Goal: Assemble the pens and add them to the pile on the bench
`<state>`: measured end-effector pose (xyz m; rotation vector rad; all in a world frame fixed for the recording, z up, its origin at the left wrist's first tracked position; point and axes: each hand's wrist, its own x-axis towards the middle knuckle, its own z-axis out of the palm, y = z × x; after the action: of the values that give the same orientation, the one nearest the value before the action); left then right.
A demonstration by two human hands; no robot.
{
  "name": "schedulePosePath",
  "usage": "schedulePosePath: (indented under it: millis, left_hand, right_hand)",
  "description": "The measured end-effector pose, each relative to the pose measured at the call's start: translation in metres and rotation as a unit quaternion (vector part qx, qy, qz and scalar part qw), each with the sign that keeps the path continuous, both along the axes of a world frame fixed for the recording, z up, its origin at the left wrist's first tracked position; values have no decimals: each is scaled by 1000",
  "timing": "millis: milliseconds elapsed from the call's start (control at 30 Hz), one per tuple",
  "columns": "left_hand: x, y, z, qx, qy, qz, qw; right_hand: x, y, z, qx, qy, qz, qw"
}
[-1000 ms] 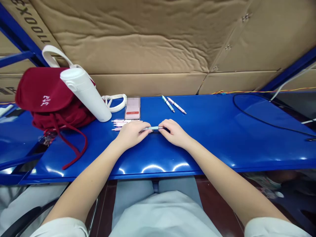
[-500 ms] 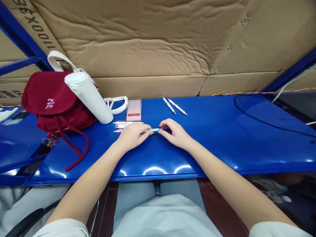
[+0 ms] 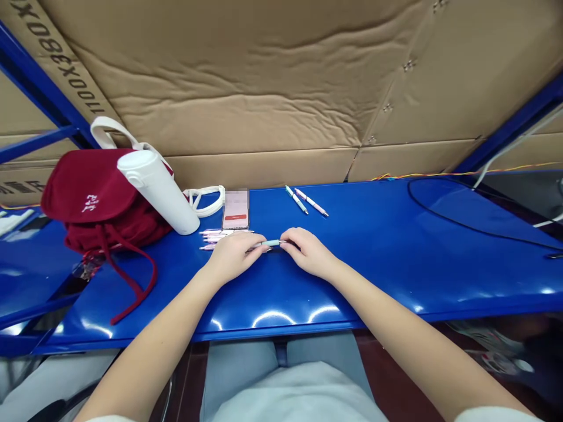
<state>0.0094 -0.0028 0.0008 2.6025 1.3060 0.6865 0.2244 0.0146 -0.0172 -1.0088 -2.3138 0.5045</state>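
Note:
Just above the blue tabletop, a pen with a light green-blue grip [image 3: 272, 242] lies level between my two hands. My left hand [image 3: 233, 253] is closed around its body, thumb and fingers pinching it. At the pen's tip end, the fingertips of my right hand [image 3: 307, 251] pinch together. Several pink-and-white pens [image 3: 210, 235] lie beside and partly behind my left hand. Farther back, a green-and-white pen [image 3: 296, 199] and a pink-and-white pen [image 3: 312, 202] rest side by side on the table.
A phone [image 3: 236, 210] lies behind the pens. To the left stand a dark red bag [image 3: 94, 181] and a leaning white bottle [image 3: 160, 192]. A black cable [image 3: 466, 221] curves across the right side of the blue table [image 3: 387, 264]. Cardboard [image 3: 246, 123] lines the back.
The view has tilted up slightly, so everything sits lower in the picture. Both hands keep their grip on the pen, with hardly any movement.

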Motion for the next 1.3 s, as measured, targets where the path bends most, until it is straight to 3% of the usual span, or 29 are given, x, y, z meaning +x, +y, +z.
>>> schedulePosePath:
  millis: [167, 367, 533, 700, 833, 967, 1033, 1133, 1233, 1300]
  left_hand:
    - [2, 0, -1, 12, 6, -8, 1000]
    - [1, -1, 0, 12, -3, -3, 1000]
    - [1, -1, -2, 13, 13, -11, 1000]
    - [1, -2, -6, 71, 38, -11, 997]
    - [3, -4, -6, 134, 59, 5, 989]
    - [2, -4, -3, 137, 67, 8, 988]
    - [-4, -2, 0, 122, 71, 18, 990]
    - [-19, 3, 5, 103, 75, 61, 990]
    - [-33, 9, 8, 65, 99, 88, 989]
    - [-37, 12, 7, 35, 114, 82, 990]
  right_hand:
    - [-1, 1, -3, -11, -13, -12, 1000]
    - [-3, -3, 2, -23, 49, -20, 998]
    - [-3, 2, -1, 8, -14, -20, 1000]
    - [-5, 3, -2, -11, -45, -47, 998]
    - [-8, 0, 1, -48, -15, -68, 996]
    - [-8, -1, 4, -42, 7, -67, 997]
    - [-4, 1, 5, -3, 1, -94, 996]
    - [6, 10, 5, 62, 2, -193, 979]
    - [17, 22, -2, 63, -54, -286, 955]
    - [21, 30, -8, 53, -100, -291, 950]
